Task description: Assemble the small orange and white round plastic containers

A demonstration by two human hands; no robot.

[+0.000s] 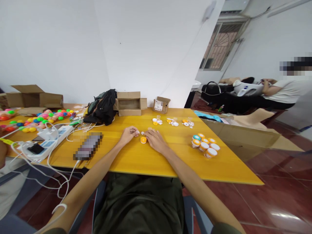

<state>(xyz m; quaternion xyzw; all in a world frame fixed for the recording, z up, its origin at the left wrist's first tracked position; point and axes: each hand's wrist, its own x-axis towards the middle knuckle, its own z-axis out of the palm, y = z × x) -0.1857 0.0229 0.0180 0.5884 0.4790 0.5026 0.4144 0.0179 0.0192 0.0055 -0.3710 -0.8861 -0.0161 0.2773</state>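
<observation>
My left hand (128, 135) is closed in a pinch on a small white plastic piece (137, 132) just above the yellow table. My right hand (155, 139) lies low over the tabletop, palm down, its fingers loosely stretched with nothing visible in them. Between the two hands is another small white openwork piece (142, 133), close to the right fingertips; whether they touch it I cannot tell. Nearer to me sits an orange round cap (143, 140) with a white centre.
Small piles of white and orange parts (157, 121) lie farther back. Several lidded round containers (204, 144) stand at right. A phone (88, 146), power strip (48, 143), black bag (102, 107) and cardboard box (129, 112) occupy the left and back. A person (282, 89) sits far right.
</observation>
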